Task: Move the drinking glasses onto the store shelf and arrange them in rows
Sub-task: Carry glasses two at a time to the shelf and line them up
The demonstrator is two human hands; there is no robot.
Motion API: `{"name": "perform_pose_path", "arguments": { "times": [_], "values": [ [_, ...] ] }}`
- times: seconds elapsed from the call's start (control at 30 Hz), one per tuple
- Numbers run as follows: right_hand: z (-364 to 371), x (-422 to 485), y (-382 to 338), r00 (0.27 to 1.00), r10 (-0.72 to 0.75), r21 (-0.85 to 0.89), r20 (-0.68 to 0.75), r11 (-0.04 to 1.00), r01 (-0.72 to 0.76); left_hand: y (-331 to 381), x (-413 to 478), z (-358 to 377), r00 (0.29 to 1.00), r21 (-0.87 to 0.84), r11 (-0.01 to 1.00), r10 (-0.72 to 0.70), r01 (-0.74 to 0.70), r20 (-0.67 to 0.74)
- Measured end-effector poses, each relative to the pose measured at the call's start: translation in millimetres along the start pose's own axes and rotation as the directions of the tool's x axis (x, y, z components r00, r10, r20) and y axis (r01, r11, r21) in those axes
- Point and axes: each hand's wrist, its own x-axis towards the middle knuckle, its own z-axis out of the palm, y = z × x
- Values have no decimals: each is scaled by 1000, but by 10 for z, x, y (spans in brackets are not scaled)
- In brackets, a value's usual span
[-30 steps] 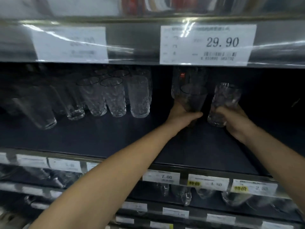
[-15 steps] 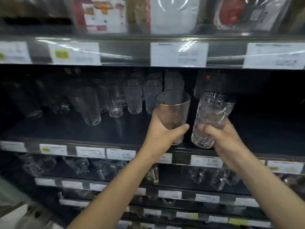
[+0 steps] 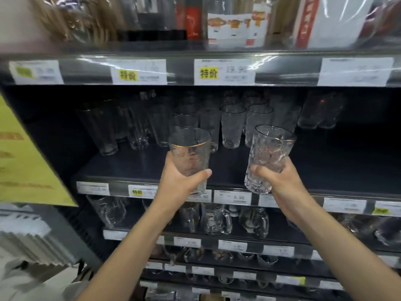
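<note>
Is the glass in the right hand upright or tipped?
Tipped slightly: the glass in the right hand leans, rim right of its base.

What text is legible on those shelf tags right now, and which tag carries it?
"特价": yellow patch on the upper-rail tag.
"特价" and, faintly, "19.9": next upper-rail tag.
"特价": yellow patch on the tag beside the left hand.
"5.50": tag below the right hand's glass.
All other tags, the yellow poster and the top-shelf packaging: too blurred.
</note>
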Motion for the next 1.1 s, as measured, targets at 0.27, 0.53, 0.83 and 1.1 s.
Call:
{"name": "perform_pose_path", "arguments": {
  "times": [0.27, 0.53, 0.83, 1.1],
  "values": [
    [411, 108, 3, 998, 19, -2, -54, 1000, -19, -183, 360, -672, 997, 28, 999, -20, 22, -74],
    [485, 348, 134, 992, 44, -67, -114, 996, -52, -338, 761, -920, 998, 82, 996, -31, 35, -52],
    [515, 508, 212, 991, 50, -74, -124, 995, -59, -513, 1035, -983, 1000, 104, 994, -25, 24, 10],
    [503, 648, 305, 993, 49, -102, -107, 993, -61, -620, 1170, -995, 1000, 129, 992, -13, 12, 2]
  ]
}}
